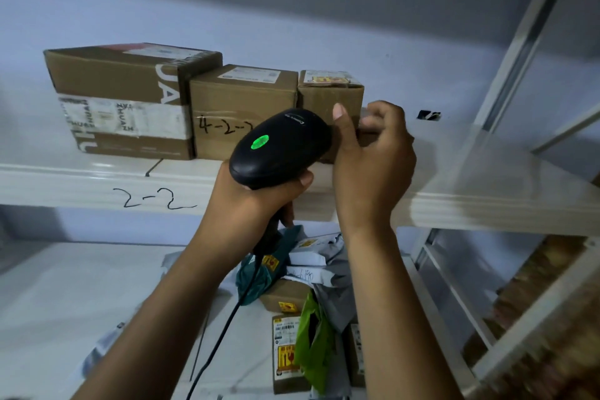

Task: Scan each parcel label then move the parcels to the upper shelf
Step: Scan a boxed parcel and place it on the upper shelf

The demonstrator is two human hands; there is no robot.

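We are placing the small cardboard box (328, 97) on the upper shelf (487, 178), right hand (373, 166) gripping it, left hand (259, 201) holding the barcode scanner (279, 146). Next, likely: let go, then reach the parcel heap (292, 302) at six o'clock.

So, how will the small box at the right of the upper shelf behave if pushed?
The small box probably stays stiff: its cardboard edges are straight. It should slide, not roll, on the smooth shelf. Likely light: the right hand alone grips it.

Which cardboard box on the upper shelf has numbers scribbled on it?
The middle brown cardboard box, marked 4-2 in black. The big left box wears white tape; the small right box has none.
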